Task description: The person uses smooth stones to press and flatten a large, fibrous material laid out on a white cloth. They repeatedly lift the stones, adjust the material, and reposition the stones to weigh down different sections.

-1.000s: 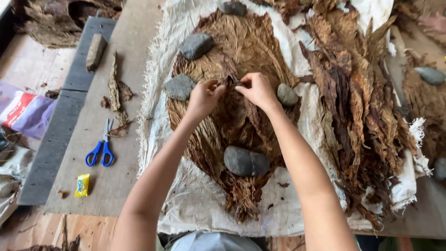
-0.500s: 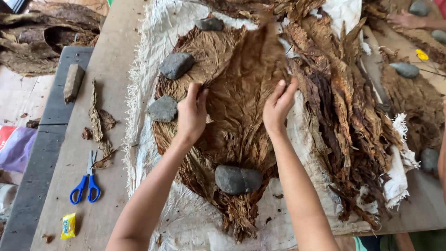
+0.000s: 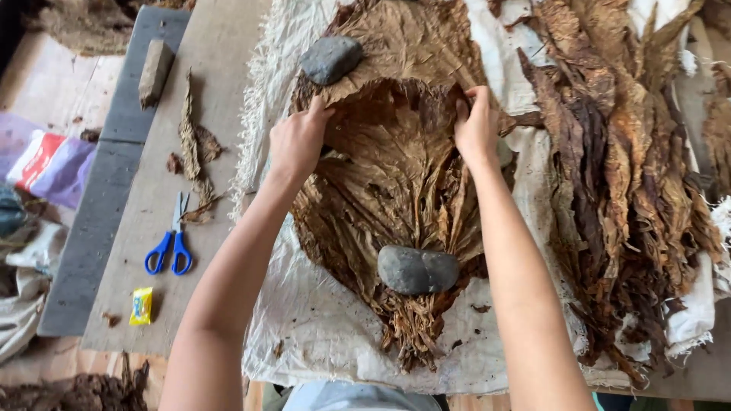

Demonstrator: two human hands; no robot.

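Observation:
A fan of flattened dried brown leaves (image 3: 381,190) lies on a white woven cloth (image 3: 312,320). My left hand (image 3: 298,141) presses on the left edge of the top leaf, fingers bent over it. My right hand (image 3: 476,125) grips the same leaf's right edge. A grey stone (image 3: 417,269) weighs down the leaf stems near me. Another grey stone (image 3: 330,58) sits on the far leaves, just beyond my left hand.
A heap of loose dried leaves (image 3: 624,175) lies on the cloth to the right. Blue-handled scissors (image 3: 172,245), a small yellow packet (image 3: 140,305) and leaf scraps (image 3: 192,144) lie on the board to the left. A wooden block (image 3: 155,70) rests farther back.
My hands moved from the leaf's middle outward to its two edges, spreading it flat. The camera moved closer and the view shifted.

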